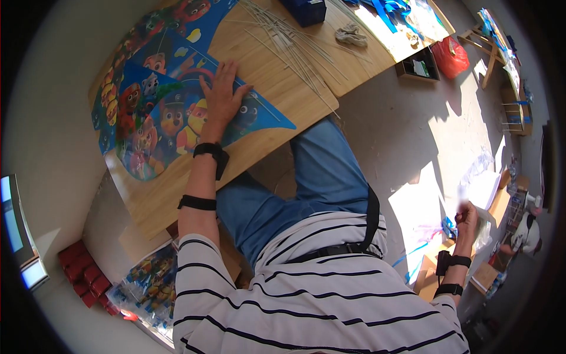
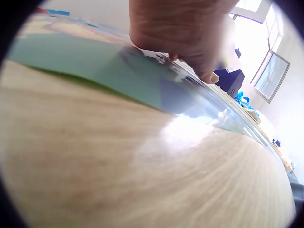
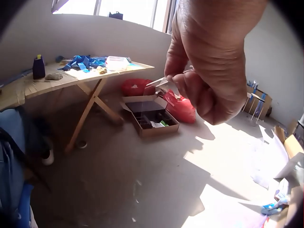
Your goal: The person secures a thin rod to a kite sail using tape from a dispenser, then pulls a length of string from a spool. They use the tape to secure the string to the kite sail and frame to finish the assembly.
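My left hand (image 1: pixel 223 97) lies with fingers spread on a blue kite sheet (image 1: pixel 259 115) printed with cartoon dogs, pressing it to the wooden table. Alongside its fingers, a thin pale rod runs along the sheet's edge. In the left wrist view, the left hand (image 2: pixel 183 33) bears down on the glossy sheet (image 2: pixel 114 78), its fingertips mostly hidden. Far out to the right, away from the table, my right hand (image 1: pixel 466 219) is raised with curled fingers. The right wrist view shows this hand (image 3: pixel 209 61) pinching a thin white strip (image 3: pixel 156 81); I cannot tell its kind.
Loose thin rods (image 1: pixel 289 50) lie across the table (image 1: pixel 247 35), near a dark blue box (image 1: pixel 306 10) and a small tangled bundle (image 1: pixel 351 35). On the floor stand an open carton (image 3: pixel 156 130) and red plastic bags (image 3: pixel 180 107). More cardboard boxes (image 1: pixel 427 274) are at the right.
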`<state>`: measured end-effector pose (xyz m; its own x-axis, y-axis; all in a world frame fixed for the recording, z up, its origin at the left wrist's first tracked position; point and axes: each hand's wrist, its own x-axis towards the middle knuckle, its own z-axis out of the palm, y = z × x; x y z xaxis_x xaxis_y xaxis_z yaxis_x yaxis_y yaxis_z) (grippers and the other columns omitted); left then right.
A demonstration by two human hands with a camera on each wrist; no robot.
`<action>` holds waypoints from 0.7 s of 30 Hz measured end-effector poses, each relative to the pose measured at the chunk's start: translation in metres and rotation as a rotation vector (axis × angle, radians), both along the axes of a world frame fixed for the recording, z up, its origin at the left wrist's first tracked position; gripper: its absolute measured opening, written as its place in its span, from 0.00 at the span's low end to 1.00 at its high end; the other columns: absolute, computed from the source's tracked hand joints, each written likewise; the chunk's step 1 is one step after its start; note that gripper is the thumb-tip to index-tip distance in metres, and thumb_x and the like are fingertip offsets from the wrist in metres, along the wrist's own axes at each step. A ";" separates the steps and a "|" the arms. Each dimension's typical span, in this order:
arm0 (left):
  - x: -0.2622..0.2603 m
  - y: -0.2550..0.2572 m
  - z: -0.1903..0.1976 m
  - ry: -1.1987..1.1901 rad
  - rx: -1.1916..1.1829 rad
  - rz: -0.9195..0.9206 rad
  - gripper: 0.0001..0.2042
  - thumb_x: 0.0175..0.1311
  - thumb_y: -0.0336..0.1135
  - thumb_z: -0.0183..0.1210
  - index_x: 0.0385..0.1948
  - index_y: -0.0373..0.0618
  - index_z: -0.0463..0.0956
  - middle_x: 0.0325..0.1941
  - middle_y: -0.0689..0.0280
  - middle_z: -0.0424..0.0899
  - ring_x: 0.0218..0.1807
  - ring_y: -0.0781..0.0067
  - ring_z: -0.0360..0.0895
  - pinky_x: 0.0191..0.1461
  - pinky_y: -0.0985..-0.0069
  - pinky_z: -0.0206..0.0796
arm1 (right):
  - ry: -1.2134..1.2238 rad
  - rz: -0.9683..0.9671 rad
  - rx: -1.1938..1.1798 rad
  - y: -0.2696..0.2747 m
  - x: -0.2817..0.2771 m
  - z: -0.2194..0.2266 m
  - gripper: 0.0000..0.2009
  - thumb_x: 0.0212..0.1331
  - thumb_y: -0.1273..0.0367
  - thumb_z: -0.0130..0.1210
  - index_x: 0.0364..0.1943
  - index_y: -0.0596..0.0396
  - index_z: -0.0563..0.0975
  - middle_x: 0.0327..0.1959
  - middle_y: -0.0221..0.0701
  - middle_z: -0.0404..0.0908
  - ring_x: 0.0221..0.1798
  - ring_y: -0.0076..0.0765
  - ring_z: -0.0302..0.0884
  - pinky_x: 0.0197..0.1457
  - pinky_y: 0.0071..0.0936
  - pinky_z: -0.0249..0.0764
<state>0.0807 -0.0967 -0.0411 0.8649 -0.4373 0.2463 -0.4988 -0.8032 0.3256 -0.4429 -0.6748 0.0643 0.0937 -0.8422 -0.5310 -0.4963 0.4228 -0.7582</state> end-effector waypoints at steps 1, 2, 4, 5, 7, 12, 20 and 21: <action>0.000 0.000 0.000 -0.008 0.003 0.005 0.34 0.62 0.54 0.58 0.68 0.50 0.62 0.74 0.62 0.63 0.78 0.61 0.52 0.74 0.34 0.24 | -0.026 0.030 0.016 0.000 0.004 -0.003 0.07 0.48 0.71 0.58 0.18 0.47 0.73 0.15 0.25 0.73 0.14 0.19 0.66 0.13 0.15 0.57; 0.000 0.000 0.001 -0.005 0.002 0.007 0.34 0.63 0.54 0.57 0.69 0.50 0.62 0.74 0.62 0.63 0.78 0.61 0.52 0.74 0.34 0.24 | -0.025 0.054 0.021 0.001 0.007 -0.004 0.07 0.47 0.71 0.59 0.18 0.48 0.73 0.15 0.25 0.72 0.14 0.19 0.66 0.13 0.15 0.57; 0.000 0.000 0.001 0.001 0.000 0.013 0.34 0.63 0.54 0.57 0.69 0.50 0.62 0.74 0.62 0.63 0.78 0.61 0.51 0.74 0.34 0.23 | -0.023 0.099 0.030 0.009 0.018 -0.004 0.06 0.46 0.71 0.59 0.18 0.48 0.73 0.15 0.25 0.72 0.14 0.19 0.65 0.14 0.15 0.57; -0.001 0.000 0.001 -0.011 -0.023 0.014 0.33 0.62 0.53 0.58 0.68 0.50 0.64 0.73 0.62 0.64 0.78 0.60 0.52 0.74 0.34 0.25 | -0.019 0.107 0.019 0.012 0.023 -0.003 0.06 0.46 0.71 0.58 0.18 0.48 0.73 0.15 0.25 0.72 0.14 0.19 0.65 0.14 0.15 0.57; -0.004 -0.001 0.002 -0.032 -0.068 0.013 0.31 0.60 0.51 0.60 0.65 0.49 0.67 0.72 0.61 0.66 0.77 0.59 0.54 0.74 0.34 0.28 | -0.011 0.119 -0.002 0.022 0.035 0.002 0.05 0.46 0.71 0.58 0.18 0.49 0.73 0.15 0.25 0.71 0.15 0.20 0.64 0.15 0.15 0.56; -0.017 0.000 0.026 -0.019 -0.104 -0.096 0.18 0.52 0.39 0.66 0.45 0.44 0.79 0.55 0.61 0.78 0.62 0.57 0.70 0.68 0.50 0.51 | -0.034 0.257 -0.086 0.036 0.059 0.010 0.06 0.46 0.70 0.56 0.18 0.51 0.73 0.15 0.23 0.68 0.15 0.19 0.60 0.18 0.17 0.52; -0.094 -0.069 0.102 0.265 -0.471 -0.296 0.09 0.48 0.22 0.65 0.32 0.40 0.78 0.36 0.61 0.82 0.44 0.60 0.77 0.49 0.68 0.66 | -0.129 0.544 -0.111 0.112 0.150 0.080 0.06 0.46 0.72 0.56 0.17 0.54 0.74 0.14 0.21 0.66 0.16 0.14 0.56 0.20 0.17 0.49; -0.105 -0.082 0.115 0.235 -0.508 -0.346 0.09 0.48 0.23 0.66 0.31 0.41 0.78 0.34 0.61 0.81 0.42 0.58 0.76 0.48 0.67 0.66 | -0.143 0.555 -0.110 0.123 0.161 0.086 0.06 0.46 0.72 0.57 0.17 0.54 0.74 0.14 0.22 0.67 0.15 0.15 0.57 0.20 0.17 0.49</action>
<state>-0.0248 -0.1782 0.0734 0.7511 -0.5790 0.3173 -0.5704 -0.3271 0.7535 -0.2814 -0.5522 0.1505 0.6014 -0.6959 -0.3925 -0.5101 0.0436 -0.8590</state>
